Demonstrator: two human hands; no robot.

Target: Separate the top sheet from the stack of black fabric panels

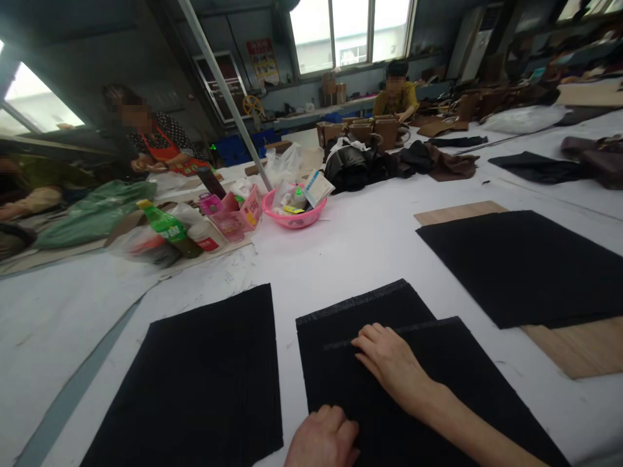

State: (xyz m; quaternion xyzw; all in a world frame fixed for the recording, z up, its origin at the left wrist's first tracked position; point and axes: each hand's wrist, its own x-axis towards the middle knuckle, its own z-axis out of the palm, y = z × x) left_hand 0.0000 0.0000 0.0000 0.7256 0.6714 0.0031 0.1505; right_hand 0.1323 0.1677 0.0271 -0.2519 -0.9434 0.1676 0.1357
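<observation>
1. Right hand (389,363): fingers bent over far edge of flat black fabric-like sheet (462,376); can't tell if pinching.
2. Left hand (324,438): curled, nearer; hold can't tell.
3. Sheet overlaps second black sheet (341,324), near centre, white tabletop (355,243).

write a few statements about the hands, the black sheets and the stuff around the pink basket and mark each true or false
1. The right hand is on the middle black sheets. True.
2. The left hand is in the round pink basket. False: the left hand is at the left edge of the middle black sheets.
3. A greyish strip runs along the rear middle sheet's far edge. True.
4. The yellow-capped green bottle stands inside the round pink basket. False: it is outside, to the left in the picture.
5. A wood-coloured board shows from under the black sheets on the right. True.
</observation>
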